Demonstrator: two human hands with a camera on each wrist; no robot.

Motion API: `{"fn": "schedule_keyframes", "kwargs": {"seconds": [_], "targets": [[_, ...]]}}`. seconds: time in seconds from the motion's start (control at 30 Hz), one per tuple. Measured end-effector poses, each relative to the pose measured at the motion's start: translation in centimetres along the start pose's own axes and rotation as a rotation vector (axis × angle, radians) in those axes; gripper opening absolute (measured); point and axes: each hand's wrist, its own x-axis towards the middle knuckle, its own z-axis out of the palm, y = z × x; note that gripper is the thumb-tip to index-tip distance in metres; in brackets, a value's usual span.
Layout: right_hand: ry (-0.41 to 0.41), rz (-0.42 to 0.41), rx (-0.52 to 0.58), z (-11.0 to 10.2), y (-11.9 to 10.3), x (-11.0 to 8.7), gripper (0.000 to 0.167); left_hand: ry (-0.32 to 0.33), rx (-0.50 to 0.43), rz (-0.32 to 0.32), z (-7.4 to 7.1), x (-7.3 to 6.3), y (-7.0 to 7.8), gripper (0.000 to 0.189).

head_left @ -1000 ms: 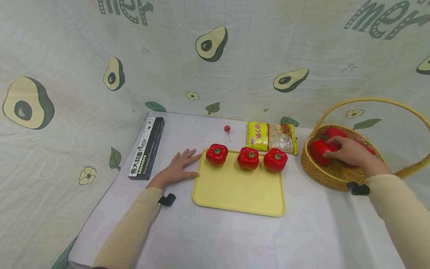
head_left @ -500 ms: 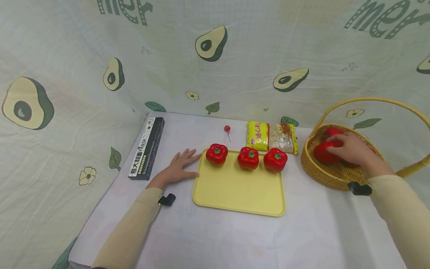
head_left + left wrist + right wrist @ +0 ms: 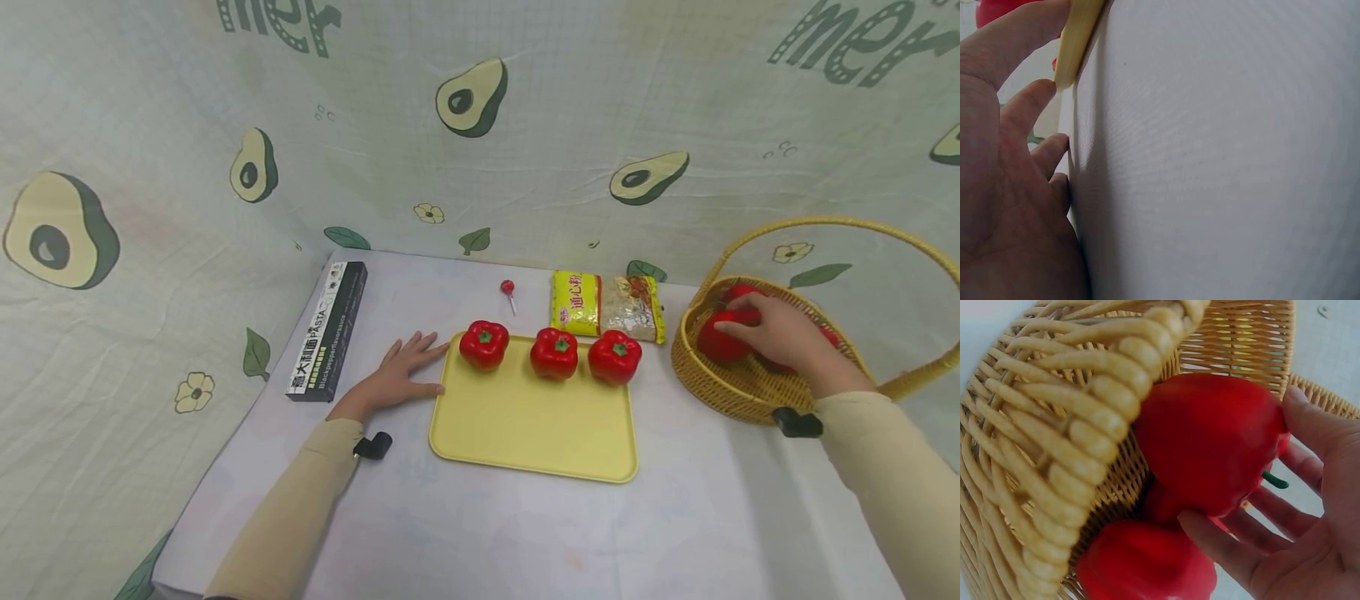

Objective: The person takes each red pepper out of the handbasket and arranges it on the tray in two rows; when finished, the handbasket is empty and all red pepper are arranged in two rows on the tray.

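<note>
Inside the wicker basket [image 3: 697, 383], my right hand [image 3: 780, 333] grips a red bell pepper [image 3: 1216, 444] by its stem end. Thumb and fingers spread round its top, and the green stem points toward the palm. Another red bell pepper [image 3: 1147, 562] lies just below it in the basket. My left hand [image 3: 397, 375] rests on the white table with fingers spread, thumb and index fingertips at the left edge of the yellow tray [image 3: 532, 433]. Along the tray's far side sit three red bell peppers: a left one [image 3: 483, 345], a middle one [image 3: 554, 354] and a right one [image 3: 615, 357].
A black and white pasta box [image 3: 327, 332] lies left of my left hand. Behind the tray are a red lollipop [image 3: 507, 287] and a yellow pasta bag [image 3: 607, 306]. The basket's tall handle [image 3: 825, 222] arches over its opening. Avocado-print cloth hangs behind.
My right hand has shifted slightly within the basket, and the bell pepper under its fingers has turned and moved a little to the right. The left hand and tray have stayed put.
</note>
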Motion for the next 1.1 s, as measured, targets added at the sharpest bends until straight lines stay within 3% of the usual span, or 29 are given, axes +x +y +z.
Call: {"fn": "schedule_keyframes", "kwargs": {"seconds": [0.33,1.1], "targets": [[-0.047,0.022,-0.034,0.1,0.0,-0.1,0.081,0.005,-0.005,0.009,0.0,0.0,0.0,0.085],[0.040,-0.020,-0.050,0.1,0.1,-1.1,0.080,0.003,0.002,0.003,0.1,0.0,0.0,0.084]]}}
